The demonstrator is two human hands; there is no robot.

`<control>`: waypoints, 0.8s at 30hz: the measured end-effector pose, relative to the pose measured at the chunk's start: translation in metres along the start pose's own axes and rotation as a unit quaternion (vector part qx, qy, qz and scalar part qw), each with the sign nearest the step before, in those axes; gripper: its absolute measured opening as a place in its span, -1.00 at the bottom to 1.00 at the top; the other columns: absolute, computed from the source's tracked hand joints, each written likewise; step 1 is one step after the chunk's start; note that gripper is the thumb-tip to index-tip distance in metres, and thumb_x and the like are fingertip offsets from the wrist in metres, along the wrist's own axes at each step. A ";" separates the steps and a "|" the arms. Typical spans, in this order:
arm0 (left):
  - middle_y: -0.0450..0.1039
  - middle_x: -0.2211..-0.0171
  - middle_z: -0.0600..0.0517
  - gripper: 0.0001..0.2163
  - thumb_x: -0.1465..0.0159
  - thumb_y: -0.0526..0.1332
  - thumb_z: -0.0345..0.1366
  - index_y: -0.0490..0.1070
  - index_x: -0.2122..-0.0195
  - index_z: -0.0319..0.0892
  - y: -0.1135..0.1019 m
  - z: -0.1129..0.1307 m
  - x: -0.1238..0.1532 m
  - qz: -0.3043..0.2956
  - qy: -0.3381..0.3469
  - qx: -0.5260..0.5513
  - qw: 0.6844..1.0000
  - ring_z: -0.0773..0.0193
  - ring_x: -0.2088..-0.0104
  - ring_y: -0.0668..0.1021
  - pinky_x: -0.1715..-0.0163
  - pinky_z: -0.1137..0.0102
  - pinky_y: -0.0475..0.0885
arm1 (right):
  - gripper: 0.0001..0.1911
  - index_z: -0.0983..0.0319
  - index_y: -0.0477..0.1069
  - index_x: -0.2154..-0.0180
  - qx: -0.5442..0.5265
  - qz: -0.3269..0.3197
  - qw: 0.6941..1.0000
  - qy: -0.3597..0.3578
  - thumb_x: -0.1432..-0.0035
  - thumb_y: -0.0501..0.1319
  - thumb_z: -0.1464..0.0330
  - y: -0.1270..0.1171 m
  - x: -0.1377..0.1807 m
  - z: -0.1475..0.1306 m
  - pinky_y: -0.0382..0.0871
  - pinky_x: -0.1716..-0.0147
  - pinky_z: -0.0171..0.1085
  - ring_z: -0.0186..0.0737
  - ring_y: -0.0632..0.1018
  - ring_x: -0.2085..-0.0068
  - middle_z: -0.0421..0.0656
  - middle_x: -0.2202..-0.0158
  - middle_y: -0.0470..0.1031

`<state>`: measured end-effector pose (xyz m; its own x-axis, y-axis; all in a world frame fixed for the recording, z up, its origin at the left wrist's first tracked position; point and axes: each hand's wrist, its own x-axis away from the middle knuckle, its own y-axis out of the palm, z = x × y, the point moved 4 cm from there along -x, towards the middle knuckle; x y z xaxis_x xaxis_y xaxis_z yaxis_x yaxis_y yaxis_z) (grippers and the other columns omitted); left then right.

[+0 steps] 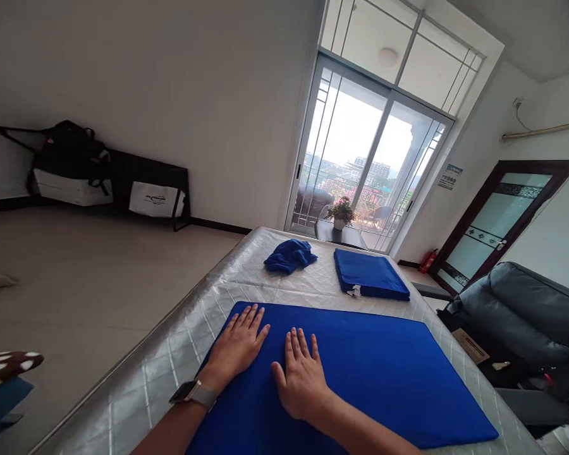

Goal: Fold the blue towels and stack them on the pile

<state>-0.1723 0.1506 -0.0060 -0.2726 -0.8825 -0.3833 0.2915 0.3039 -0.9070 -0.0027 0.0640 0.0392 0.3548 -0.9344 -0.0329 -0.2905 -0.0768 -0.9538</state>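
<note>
A large blue cloth [379, 366] lies spread flat on the quilted silver-grey table cover [171, 354]. My left hand [239, 344] rests flat on the cloth near its left edge, fingers stretched out; a watch is on that wrist. My right hand [303, 376] lies flat on the cloth just to the right of it, fingers together and extended. Neither hand holds anything. Farther back on the table sit a crumpled blue cloth [290, 255] and a neat stack of folded blue cloths [370, 274].
A dark leather armchair [516, 316] stands right of the table. Behind the table are a small dark table with a potted plant [341, 212] and glass balcony doors [365, 170]. Bags [71, 164] sit on a low rack by the left wall.
</note>
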 end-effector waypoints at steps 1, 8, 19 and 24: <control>0.25 -0.32 -0.18 -0.50 -0.37 -0.08 -0.15 0.36 -0.23 -0.21 0.002 -0.001 0.000 -0.004 0.000 -0.001 1.000 -0.06 -0.35 0.24 -0.30 -0.07 0.14 | -0.27 0.36 -0.16 -0.41 0.008 -0.004 1.000 0.010 -0.41 -0.35 0.05 -0.003 0.003 0.011 -0.40 -0.39 0.08 -0.13 -0.22 -0.44 -0.05 -0.45 -0.21; 0.17 -0.36 -0.12 -0.50 -0.36 -0.07 -0.17 0.33 -0.26 -0.19 0.018 -0.008 0.001 -0.008 -0.011 -0.030 0.999 -0.03 -0.37 0.19 -0.33 -0.01 0.07 | -0.23 0.26 -0.25 -0.41 0.079 -0.027 0.988 0.126 -0.37 -0.40 -0.05 -0.031 0.039 0.113 -0.48 -0.38 0.05 -0.18 -0.27 -0.44 -0.18 -0.46 -0.30; 0.28 -0.32 -0.04 -0.54 -0.33 -0.06 -0.13 0.44 -0.15 -0.02 0.039 -0.032 0.002 -0.025 0.028 -0.031 0.999 -0.01 -0.35 0.22 -0.30 -0.02 0.09 | -0.24 0.20 -0.28 -0.43 0.154 0.008 0.946 0.286 -0.34 -0.34 -0.03 -0.077 0.139 0.351 -0.41 -0.38 0.04 -0.22 -0.24 -0.44 -0.26 -0.46 -0.24; 0.27 -0.32 -0.01 -0.53 -0.33 -0.07 -0.11 0.42 -0.18 0.01 0.050 -0.049 0.009 -0.021 0.078 -0.066 0.995 -0.01 -0.36 0.21 -0.31 0.01 0.07 | -0.27 0.18 -0.22 -0.43 0.147 0.023 0.910 0.388 -0.35 -0.34 0.03 -0.084 0.175 0.417 -0.30 -0.37 0.17 -0.11 -0.17 -0.44 -0.22 -0.46 -0.19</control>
<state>-0.2055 0.1756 -0.0630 -0.4248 -0.8318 -0.3573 0.1572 0.3209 -0.9340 0.4545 0.0523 -0.0114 -0.4186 -0.9075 0.0362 0.0024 -0.0409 -0.9992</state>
